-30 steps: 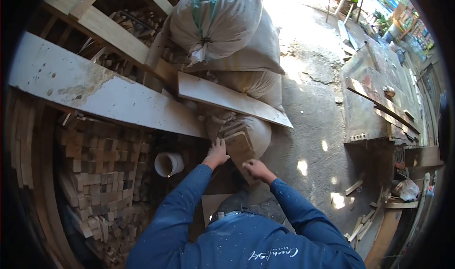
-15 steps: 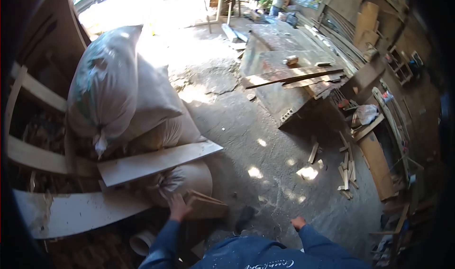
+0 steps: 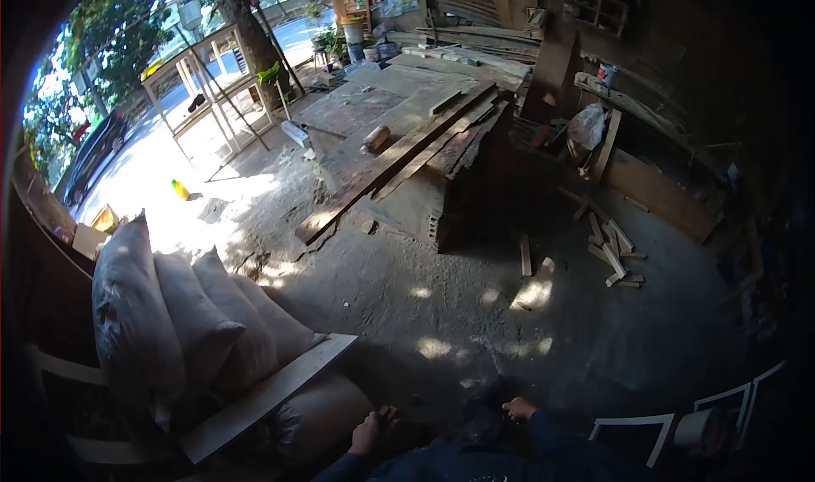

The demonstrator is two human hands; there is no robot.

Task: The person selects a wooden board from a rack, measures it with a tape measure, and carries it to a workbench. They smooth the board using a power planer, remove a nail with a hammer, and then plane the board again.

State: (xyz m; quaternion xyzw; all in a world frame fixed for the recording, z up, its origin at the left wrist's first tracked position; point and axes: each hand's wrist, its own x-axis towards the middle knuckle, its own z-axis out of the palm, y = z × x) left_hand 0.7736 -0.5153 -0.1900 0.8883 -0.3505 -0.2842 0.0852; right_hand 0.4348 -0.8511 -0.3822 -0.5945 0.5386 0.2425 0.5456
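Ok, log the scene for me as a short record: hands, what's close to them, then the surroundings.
Left hand: at a brown wooden piece; grip unclear in the shade
Right hand: fingers curled, apart from the left; nothing visible in it
Near left hand: lower sack, with a pale board slanting above it
Beyond the board: full sacks, leaning together
Ahead: long planks on a worn grey platform
Floor, right: loose wood offcuts
Light: dim near the hands, bright outdoors at upper left
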